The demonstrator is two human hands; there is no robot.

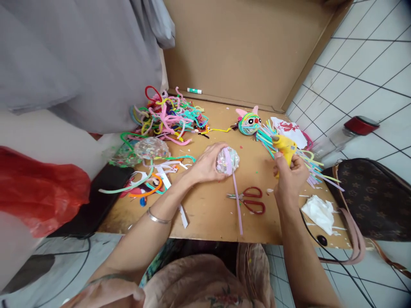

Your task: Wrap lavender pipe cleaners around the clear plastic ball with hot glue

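My left hand [209, 162] is wrapped round a clear, lumpy ball [233, 159] with a lilac pipe cleaner [238, 201] around part of it. The loose end of that pipe cleaner trails toward the table's front edge, across the scissors. A yellow hot glue gun [285, 147] is gripped in my right hand [290, 173], its nozzle pointing left and up. Between my hands lie red-handled scissors [252, 200], flat on the table. Beyond them sits a ball-shaped animal head [248, 123] wound in coloured pipe cleaners, with pink ears, eyes and a red nose.
Tangled pipe cleaners [170, 115] heap at the back left, near clear crumpled plastic [150, 147]. A glue stick [194, 90] lies by the cardboard wall. On the right are straight pipe cleaners [310, 169], a tissue [319, 213], a clear bottle with red lid [361, 125] and a brown handbag [374, 199].
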